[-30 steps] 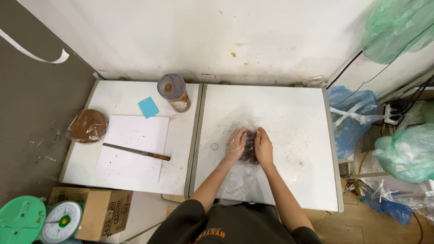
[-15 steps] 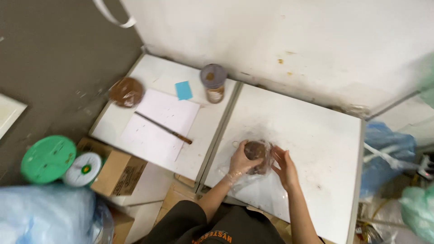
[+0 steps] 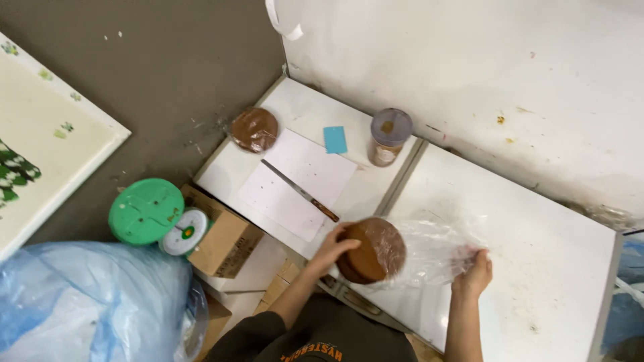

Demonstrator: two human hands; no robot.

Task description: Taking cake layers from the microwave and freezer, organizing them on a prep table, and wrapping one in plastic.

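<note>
Clamped on brown disc (image 3: 373,249), left hand (image 3: 335,247); right hand (image 3: 473,273) pinches clear plastic wrap (image 3: 436,249)

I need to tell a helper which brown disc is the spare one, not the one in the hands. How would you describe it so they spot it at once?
Start at the left white tabletop, the one bearing the white paper sheet and knife. At its far left corner lies a round brown disc wrapped in clear film. Unlike the similar disc held at the table's near edge, no hand touches it.

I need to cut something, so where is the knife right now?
The knife lies diagonally on the white paper sheet on the left white tabletop, between the wrapped brown disc and the left hand.
</note>
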